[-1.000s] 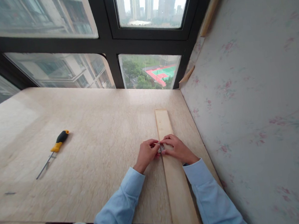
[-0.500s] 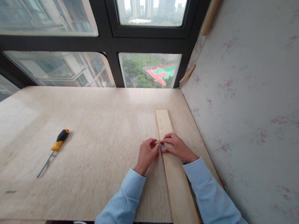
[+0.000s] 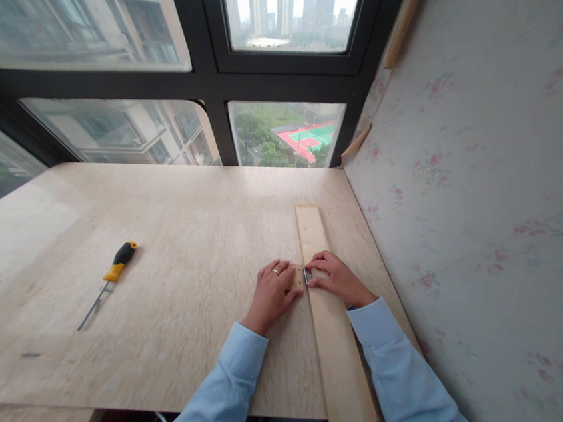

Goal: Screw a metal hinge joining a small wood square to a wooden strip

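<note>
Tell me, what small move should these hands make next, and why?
Perhaps the right hand should line up the metal piece with the two dark holes in the wood piece: it holds the metal piece beside them, at the edge of the plank, while the left hand rests on the wood piece.

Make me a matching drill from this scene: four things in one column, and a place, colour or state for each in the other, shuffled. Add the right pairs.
Things
1. Screwdriver
2. Long board
3. Left hand
4. Right hand

Places, colours, states
A. Wears a ring
B. Fingers at a small metal piece
C. Pale wood, running down to the picture's bottom edge
D. Black and yellow handle, lying apart from both hands

Right pairs: 1-D, 2-C, 3-A, 4-B
</note>
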### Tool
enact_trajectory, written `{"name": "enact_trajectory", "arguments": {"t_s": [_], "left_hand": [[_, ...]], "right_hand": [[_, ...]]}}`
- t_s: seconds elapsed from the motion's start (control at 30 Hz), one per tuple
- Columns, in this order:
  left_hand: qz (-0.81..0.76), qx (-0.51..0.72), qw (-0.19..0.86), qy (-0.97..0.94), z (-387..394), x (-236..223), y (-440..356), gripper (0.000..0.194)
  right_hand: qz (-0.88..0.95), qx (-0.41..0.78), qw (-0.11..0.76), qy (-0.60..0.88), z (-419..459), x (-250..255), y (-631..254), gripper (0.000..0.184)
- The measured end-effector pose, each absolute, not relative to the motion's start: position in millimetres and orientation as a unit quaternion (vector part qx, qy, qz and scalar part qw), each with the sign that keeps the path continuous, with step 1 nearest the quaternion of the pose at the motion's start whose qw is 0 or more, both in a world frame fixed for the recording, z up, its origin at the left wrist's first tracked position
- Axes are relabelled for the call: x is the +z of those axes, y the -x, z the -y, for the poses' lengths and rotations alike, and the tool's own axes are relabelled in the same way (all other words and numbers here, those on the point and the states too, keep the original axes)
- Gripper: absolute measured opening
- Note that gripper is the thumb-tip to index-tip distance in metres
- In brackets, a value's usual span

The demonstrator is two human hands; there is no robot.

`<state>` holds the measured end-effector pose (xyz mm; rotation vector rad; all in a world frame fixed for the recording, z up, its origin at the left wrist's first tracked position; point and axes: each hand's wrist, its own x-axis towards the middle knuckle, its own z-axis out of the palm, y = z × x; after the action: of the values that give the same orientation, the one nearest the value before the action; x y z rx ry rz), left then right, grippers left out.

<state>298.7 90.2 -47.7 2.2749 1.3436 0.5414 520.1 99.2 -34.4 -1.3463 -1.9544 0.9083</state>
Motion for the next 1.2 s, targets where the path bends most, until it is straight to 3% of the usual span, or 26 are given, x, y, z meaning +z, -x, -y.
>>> {"name": "enact_trajectory", "arguments": {"t_s": [0.3, 0.53, 0.73, 0.93, 1.2], "left_hand": [[-0.496, 0.181, 0.211, -0.822, -85, -36, -307, 0.047], [-0.459, 0.160, 0.268, -0.832, -95, -35, -308, 0.071], [-0.445, 0.160, 0.286, -0.833, -104, -31, -311, 0.053], [-0.454, 0.146, 0.252, -0.842, -101, -28, -311, 0.051], [-0.495, 0.157, 0.269, -0.811, -105, -26, -320, 0.033]], "right_hand": [[0.729, 0.348, 0.296, 0.510, -98, -33, -520, 0.029], [0.730, 0.349, 0.294, 0.509, -99, -35, -521, 0.031], [0.742, 0.332, 0.298, 0.500, -99, -36, -523, 0.028], [0.746, 0.316, 0.304, 0.501, -98, -38, -523, 0.027], [0.733, 0.338, 0.300, 0.509, -98, -36, -522, 0.028]]}}
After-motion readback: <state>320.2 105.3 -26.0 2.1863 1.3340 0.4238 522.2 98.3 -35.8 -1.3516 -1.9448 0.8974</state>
